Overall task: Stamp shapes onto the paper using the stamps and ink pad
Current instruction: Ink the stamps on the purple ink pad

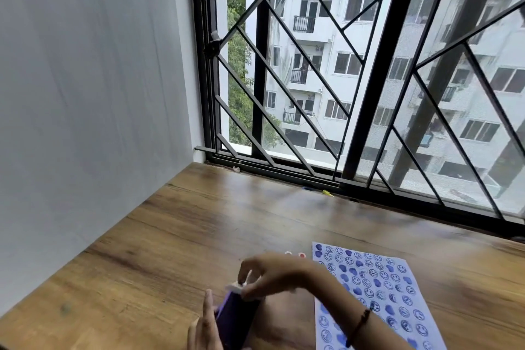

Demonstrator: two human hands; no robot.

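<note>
Wooden table [176, 236] set against a barred window [355, 79]; white wall [85, 79] on the left. Apartment block and a tree visible outside.

Paper [397, 293] lay flat on the table at lower right, nearly covered in rows of blue-purple stamped prints: smiley faces, hearts, crescent shapes. Its near edge ran out of frame.

Left hand [206, 324] at bottom centre, fingers fairly straight and pressed along the left side of a dark purple ink pad [235, 318], steadying it. The pad appeared tilted up off the table, though its lower part was cut by the frame edge.

Right hand [267, 273] reached across from the right, forearm passing over the paper's left part, a dark thread bracelet [359, 327] on the wrist. Fingers curled down, tips pinched on a small white stamp [237, 288] held at the top edge of the ink pad. Motion blur; could not tell whether stamp face touched the ink.

Two small pale, reddish-rimmed items [295, 254] lay just beyond the right hand, beside the paper's top-left corner; too blurred to identify. A yellow scrap [328, 193] lay near the window track.
</note>
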